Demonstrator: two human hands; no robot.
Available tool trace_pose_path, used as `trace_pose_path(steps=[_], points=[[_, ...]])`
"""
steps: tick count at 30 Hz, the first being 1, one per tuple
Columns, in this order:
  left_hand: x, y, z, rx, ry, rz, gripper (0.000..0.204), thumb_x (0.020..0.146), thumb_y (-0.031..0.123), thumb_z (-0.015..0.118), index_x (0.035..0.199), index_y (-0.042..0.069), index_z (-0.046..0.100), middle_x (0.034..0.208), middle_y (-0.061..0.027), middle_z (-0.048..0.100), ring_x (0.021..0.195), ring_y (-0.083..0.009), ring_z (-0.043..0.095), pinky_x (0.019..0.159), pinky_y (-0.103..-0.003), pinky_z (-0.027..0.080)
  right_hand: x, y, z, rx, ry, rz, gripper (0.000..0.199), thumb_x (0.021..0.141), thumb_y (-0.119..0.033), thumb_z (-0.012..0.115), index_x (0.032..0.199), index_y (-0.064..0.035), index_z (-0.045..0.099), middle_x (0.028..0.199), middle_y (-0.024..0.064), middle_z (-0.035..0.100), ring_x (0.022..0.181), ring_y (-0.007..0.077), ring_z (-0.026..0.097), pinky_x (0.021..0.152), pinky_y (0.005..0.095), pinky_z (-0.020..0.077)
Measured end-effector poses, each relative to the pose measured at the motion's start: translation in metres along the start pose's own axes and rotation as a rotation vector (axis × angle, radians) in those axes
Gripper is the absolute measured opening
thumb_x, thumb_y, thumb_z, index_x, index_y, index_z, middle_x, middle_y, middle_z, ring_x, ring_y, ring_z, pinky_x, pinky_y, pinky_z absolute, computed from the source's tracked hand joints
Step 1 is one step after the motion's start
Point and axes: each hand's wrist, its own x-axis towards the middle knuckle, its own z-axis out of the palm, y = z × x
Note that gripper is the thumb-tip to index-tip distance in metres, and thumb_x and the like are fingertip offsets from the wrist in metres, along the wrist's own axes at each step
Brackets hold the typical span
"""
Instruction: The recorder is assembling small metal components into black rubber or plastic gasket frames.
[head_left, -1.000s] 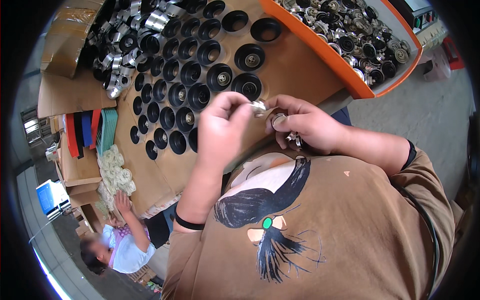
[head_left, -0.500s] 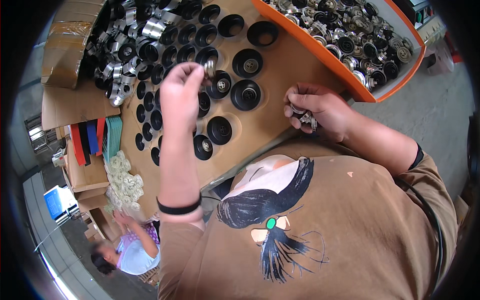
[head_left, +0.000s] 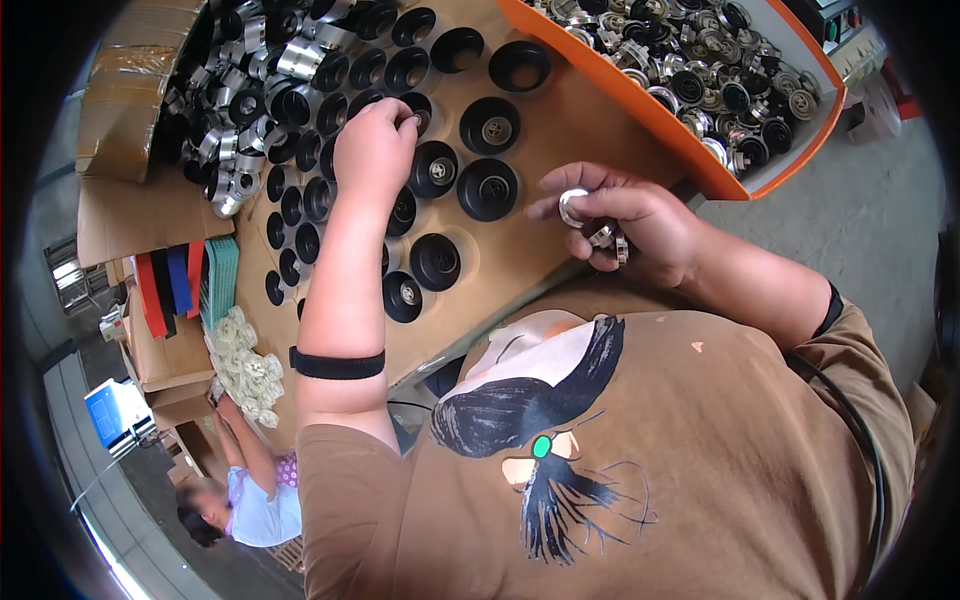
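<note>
**Setting metal inserts among black cups**

Pinching a small silvery metal piece (head_left: 408, 121) at its fingertips, the left hand (head_left: 375, 150) reaches over the brown cardboard-topped table (head_left: 560, 110), right above one of the round black plastic cups (head_left: 487, 189) laid out in rows there. The right hand (head_left: 630, 225) hovers nearer the body, thumb and forefinger gripping a shiny silver metal ring (head_left: 573, 206) while its curled fingers clench more small metal parts (head_left: 607, 240). Beyond the cups, an orange plastic tray (head_left: 640, 100) holds many silvery round fittings. A heap of black-and-silver cylinders (head_left: 250, 90) lies at the table's far left. Below, another person (head_left: 250, 500) works beside a cardboard box.
</note>
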Motion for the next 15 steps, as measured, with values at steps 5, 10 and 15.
trace_pose_path(steps=[5, 10, 15], points=[[-0.030, 0.059, -0.029, -0.306, 0.210, 0.331, 0.011, 0.082, 0.010, 0.072, 0.090, 0.003, 0.071, 0.089, -0.0136, 0.072, 0.082, -0.0334, 0.069, 0.077, -0.043, 0.054, 0.004, 0.005, -0.006, 0.136, -0.052, 0.012, 0.031, 0.099, -0.017, 0.054, 0.127, -0.0048, 0.057, 0.127, 0.0156, 0.064, 0.078, 0.0145, 0.065, 0.051, 0.0248, 0.0449], [-0.089, 0.098, -0.025, -0.428, 0.133, 0.616, 0.024, 0.073, 0.001, 0.076, 0.096, 0.005, 0.071, 0.102, -0.0092, 0.069, 0.089, -0.0296, 0.067, 0.080, -0.040, 0.053, 0.002, 0.008, 0.006, -0.014, 0.026, 0.064, 0.030, 0.105, -0.028, 0.051, 0.123, -0.0053, 0.059, 0.105, 0.0085, 0.070, 0.069, 0.0164, 0.065, 0.050, 0.0279, 0.0448], [-0.096, 0.100, -0.017, -0.460, 0.104, 0.433, 0.022, 0.076, -0.001, 0.075, 0.098, 0.002, 0.071, 0.101, -0.0114, 0.070, 0.087, -0.0296, 0.067, 0.078, -0.038, 0.054, 0.003, 0.015, 0.013, -0.338, 0.045, -0.012, 0.035, 0.108, -0.033, 0.047, 0.115, -0.0015, 0.061, 0.093, 0.0068, 0.068, 0.067, 0.0149, 0.065, 0.057, 0.0269, 0.0477]])
